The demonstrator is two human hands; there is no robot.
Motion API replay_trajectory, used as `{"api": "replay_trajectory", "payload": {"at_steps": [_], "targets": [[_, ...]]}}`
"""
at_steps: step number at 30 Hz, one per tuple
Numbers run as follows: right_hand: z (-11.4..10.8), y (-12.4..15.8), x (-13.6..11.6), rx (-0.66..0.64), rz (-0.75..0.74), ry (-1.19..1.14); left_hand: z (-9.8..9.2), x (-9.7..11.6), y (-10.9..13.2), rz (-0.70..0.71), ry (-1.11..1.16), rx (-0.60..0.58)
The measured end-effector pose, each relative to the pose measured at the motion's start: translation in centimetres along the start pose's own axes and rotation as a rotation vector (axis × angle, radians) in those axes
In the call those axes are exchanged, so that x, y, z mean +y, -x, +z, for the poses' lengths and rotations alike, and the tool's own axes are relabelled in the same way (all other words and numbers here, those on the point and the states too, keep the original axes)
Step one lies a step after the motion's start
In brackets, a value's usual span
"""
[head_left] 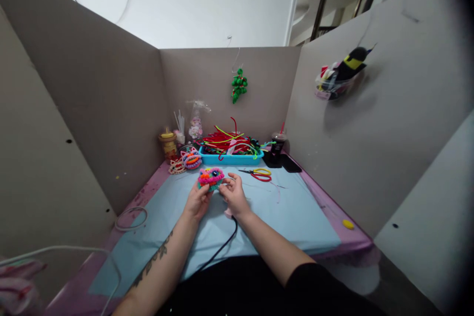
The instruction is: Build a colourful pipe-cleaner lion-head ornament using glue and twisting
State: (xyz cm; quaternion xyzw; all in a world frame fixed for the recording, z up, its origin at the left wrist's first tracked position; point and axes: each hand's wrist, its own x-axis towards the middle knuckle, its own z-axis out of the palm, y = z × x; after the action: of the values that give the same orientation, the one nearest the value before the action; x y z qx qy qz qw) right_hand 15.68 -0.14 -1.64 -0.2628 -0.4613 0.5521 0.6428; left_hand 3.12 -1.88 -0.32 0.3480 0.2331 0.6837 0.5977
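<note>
A small fuzzy pipe-cleaner figure in pink, orange and teal, with a dark eye-like spot, is held up above the middle of the table. My left hand grips it from below and the left, thumb on its front. At its lower right edge, the thumb and bent fingers of my right hand pinch it; the exact contact is partly hidden. Under my right wrist lies a pink tool, mostly covered, with a black cord running toward my body.
Behind stands a blue tray heaped with pipe cleaners. Pliers with red and yellow handles lie right of my hands. Finished-looking fuzzy figures, a yellow cup, a dark drink and a phone stand around; partitions enclose the table.
</note>
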Motion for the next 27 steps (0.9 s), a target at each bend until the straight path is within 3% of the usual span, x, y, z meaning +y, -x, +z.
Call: {"api": "replay_trajectory", "payload": {"at_steps": [7,17,27], "targets": [[0.5,0.3,-0.3,-0.05,0.016,-0.036,1.0,-0.4,0.4,0.003,-0.066,-0.011],[0.3,-0.2,-1.2,0.079,0.153,-0.175,1.3,-0.2,0.9,-0.058,-0.01,-0.06],[-0.1,-0.5,-1.5,0.101,0.204,-0.318,1.1,0.0,0.8,-0.106,-0.013,0.006]]}}
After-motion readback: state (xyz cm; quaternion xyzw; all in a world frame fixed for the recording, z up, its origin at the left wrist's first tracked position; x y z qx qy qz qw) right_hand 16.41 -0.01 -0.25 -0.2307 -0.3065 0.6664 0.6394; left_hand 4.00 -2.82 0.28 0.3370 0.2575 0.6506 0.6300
